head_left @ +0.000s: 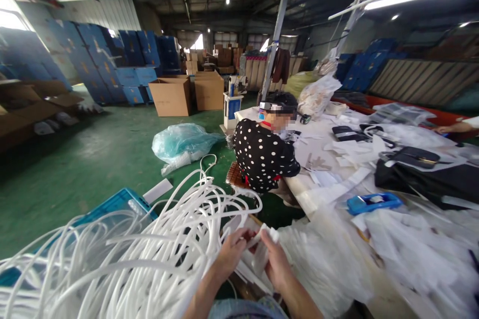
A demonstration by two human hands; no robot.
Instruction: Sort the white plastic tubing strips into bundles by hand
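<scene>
Both bare forearms rise from the bottom edge and converge toward the middle. The left hand (232, 253) sits a little lower and to the left, back of the hand up, fingers curled inward in a pinch. The right hand (274, 257) is just beside it, turned thumb-side up, fingers closed and raised slightly above the left. The fingertips of the two hands nearly meet

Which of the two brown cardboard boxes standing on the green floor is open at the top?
The left cardboard box, the one closer to the blue stacks: its top flaps stand up and open. The right cardboard box beside it has its top flaps lying flat.
</scene>
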